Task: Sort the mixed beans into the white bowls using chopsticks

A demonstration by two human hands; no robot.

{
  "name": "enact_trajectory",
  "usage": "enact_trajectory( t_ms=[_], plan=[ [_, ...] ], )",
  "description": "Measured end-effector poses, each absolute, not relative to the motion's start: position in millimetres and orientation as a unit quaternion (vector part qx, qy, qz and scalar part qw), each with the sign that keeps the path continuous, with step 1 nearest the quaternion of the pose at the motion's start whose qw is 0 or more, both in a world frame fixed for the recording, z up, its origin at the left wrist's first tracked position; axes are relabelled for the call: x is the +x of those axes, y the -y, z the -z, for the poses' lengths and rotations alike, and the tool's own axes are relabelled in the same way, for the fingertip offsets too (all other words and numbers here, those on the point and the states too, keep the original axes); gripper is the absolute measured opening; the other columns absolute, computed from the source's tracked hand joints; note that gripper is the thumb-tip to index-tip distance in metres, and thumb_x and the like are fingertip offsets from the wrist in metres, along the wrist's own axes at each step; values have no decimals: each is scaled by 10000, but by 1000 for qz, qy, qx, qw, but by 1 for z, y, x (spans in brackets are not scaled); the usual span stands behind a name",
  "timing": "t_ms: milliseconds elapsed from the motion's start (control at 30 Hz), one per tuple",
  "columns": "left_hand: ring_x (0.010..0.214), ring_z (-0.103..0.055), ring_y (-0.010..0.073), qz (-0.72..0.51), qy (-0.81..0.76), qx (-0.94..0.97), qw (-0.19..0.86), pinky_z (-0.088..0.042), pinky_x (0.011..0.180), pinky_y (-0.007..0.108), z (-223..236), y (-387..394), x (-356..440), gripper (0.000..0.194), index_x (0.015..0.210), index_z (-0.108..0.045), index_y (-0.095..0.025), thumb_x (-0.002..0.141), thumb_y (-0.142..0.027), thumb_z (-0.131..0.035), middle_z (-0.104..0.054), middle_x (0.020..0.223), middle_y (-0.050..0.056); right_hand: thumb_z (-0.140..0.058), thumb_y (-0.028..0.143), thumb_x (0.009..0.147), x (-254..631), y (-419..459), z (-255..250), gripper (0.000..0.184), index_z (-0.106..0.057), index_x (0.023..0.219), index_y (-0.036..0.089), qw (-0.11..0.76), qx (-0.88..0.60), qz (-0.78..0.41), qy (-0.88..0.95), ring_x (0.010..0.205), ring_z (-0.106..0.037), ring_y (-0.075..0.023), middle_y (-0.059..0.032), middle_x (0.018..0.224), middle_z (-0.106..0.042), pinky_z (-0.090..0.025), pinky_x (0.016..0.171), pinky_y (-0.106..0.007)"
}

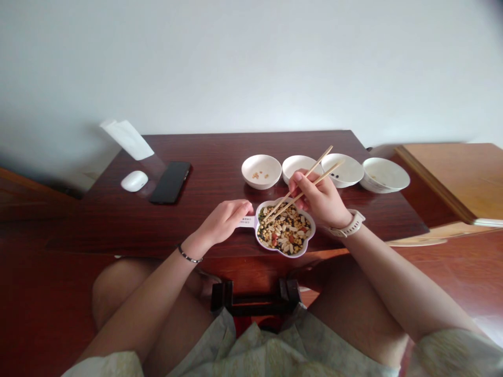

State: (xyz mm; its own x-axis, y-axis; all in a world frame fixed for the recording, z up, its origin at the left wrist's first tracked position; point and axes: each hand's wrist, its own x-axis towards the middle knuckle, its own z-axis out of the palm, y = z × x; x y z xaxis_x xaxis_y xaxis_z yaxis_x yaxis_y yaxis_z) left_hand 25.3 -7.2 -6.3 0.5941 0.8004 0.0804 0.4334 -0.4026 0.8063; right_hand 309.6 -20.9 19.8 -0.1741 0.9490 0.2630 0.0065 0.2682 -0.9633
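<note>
A flower-shaped dish with a handle [309, 242] holds mixed beans and peanuts [286, 230] at the near edge of a dark wooden table [220, 157]. My left hand [225, 220] is closed on the dish's white handle [247, 222]. My right hand [320, 200], with a white watch on its wrist, grips a pair of wooden chopsticks [310, 174]. Their tips reach into the left side of the beans.
Several white bowls stand in a row behind the dish; the leftmost bowl [261, 170] holds a few yellow beans. A black phone [170, 181], a white mouse [134, 180] and a white paper [128, 138] lie at the left. A lighter wooden board [456, 178] sits at the right.
</note>
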Motion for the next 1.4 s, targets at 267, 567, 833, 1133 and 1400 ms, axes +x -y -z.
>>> enact_trajectory(
  t_ms=[267,567,833,1133,1400],
  plan=[
    [873,-657,188,-240,-382,803,389,-447,818,315,6,7,26,502,953,-719,-175,1183,-467,-382,-753,936,25,-590,612,1105,307,21,-14,479,-680,883,198,471,-410,-454,635,496,-548,-94,11,664,-590,-384,467,-237],
    [887,-663,192,-238,-378,807,386,-450,830,323,6,7,25,503,958,-721,-175,1184,-463,-376,-752,947,31,-636,627,1077,307,19,-15,486,-683,867,191,498,-419,-470,597,506,-538,-80,3,700,-594,-366,449,-220],
    [874,-659,187,-236,-381,807,383,-444,825,318,7,7,25,499,957,-713,-179,1185,-466,-374,-747,934,23,-657,683,1039,314,19,-22,514,-701,879,197,538,-430,-446,572,457,-484,-81,9,627,-569,-324,397,-219],
    [892,-663,186,-233,-382,810,379,-448,833,319,5,8,25,486,953,-709,-185,1185,-445,-370,-748,945,20,-634,655,1067,309,21,-17,506,-693,853,200,521,-425,-428,605,480,-511,-88,2,618,-585,-343,421,-223],
    [884,-662,183,-233,-384,808,381,-449,825,316,5,8,25,490,957,-715,-182,1183,-453,-375,-752,944,22,-636,662,1061,313,22,-22,504,-687,862,202,528,-440,-422,591,472,-501,-93,2,632,-581,-350,406,-234]
  ],
)
